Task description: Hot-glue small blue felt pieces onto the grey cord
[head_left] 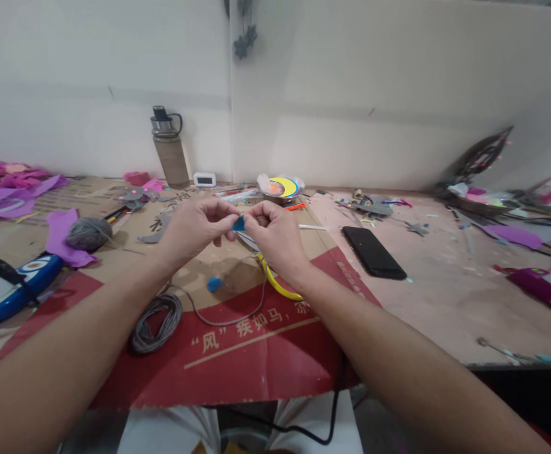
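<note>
A small blue piece (239, 223) is pinched between my left hand (200, 222) and my right hand (274, 232), which meet above the cardboard sheet (275, 372). The fingers of both hands are closed on it. Below them a second blue piece (214, 284) lies on the cardboard. Grey cord (226, 323) loops up from a coil (156, 323) towards my right hand. Under my right wrist a yellow curved band (278, 287) is partly hidden.
A bottle (170, 154), a white clock (204, 180) and a bowl (299, 189) stand by the wall. Grey yarn (89, 233) and purple felt (60, 233) lie left, beside a blue tool (20, 293). A black phone (374, 253) lies right.
</note>
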Tool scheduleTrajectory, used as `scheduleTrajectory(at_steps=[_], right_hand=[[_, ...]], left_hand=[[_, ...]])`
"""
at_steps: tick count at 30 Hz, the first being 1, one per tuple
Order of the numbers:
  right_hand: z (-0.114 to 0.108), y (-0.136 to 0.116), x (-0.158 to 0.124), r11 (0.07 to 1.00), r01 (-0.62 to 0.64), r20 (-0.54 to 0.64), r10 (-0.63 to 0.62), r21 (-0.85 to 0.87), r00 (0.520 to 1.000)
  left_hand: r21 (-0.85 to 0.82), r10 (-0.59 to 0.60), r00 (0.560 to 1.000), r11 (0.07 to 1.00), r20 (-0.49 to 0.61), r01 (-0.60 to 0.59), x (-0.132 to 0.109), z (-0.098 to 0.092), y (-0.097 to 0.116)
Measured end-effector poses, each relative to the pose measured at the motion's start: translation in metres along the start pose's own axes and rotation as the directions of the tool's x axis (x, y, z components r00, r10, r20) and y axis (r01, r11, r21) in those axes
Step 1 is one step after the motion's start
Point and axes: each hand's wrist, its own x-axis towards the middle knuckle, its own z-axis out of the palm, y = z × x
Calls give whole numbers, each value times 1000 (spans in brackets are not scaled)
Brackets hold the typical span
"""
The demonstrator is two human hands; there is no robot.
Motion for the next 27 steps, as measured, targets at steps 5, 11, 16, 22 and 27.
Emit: scheduleTrajectory(at_steps=[5,11,16,22,27], right_hand=[[-1,2,0,997,48,4,-48,-60,999],[-2,3,-2,981,149,20,-147,-122,989],[0,3,-3,988,129,22,-128,-84,992],[1,3,-4,999,53,23,-53,13,998],[1,-1,-3,996,-24,14,23,85,1000]], left_hand=[[109,49,999,993,0,-49,0,-3,-5],[255,121,991,961,-53,-104,1,-4,-7],[94,29,996,995,-79,-22,-3,0,0],[-21,-51,995,999,-88,49,-2,3,-1],[-108,-90,992,991,-85,81,0,6,-3]])
